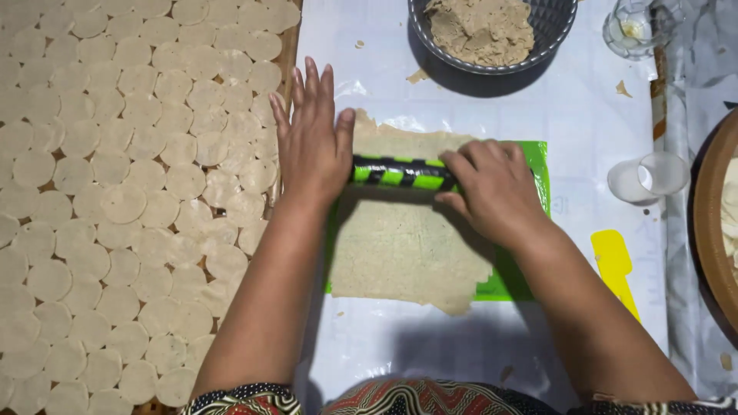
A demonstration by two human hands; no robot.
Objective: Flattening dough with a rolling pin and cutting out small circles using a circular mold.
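A thin sheet of beige dough point(400, 246) lies flattened on a green mat point(507, 286) in the middle. Across its far part rests a green and black striped rolling pin point(400, 172). My left hand point(311, 138) presses flat on the pin's left end, fingers stretched out and apart. My right hand point(492, 188) lies over the pin's right end with the fingers curled down on it. Both forearms reach in from the bottom edge.
Several round cut dough discs point(123, 204) cover a woven tray on the left. A grey bowl point(553, 31) of dough stands at the top. A clear round cutter point(649, 178), a yellow scraper point(615, 265), a small glass point(634, 27) and a wooden tray rim point(711, 223) sit at the right.
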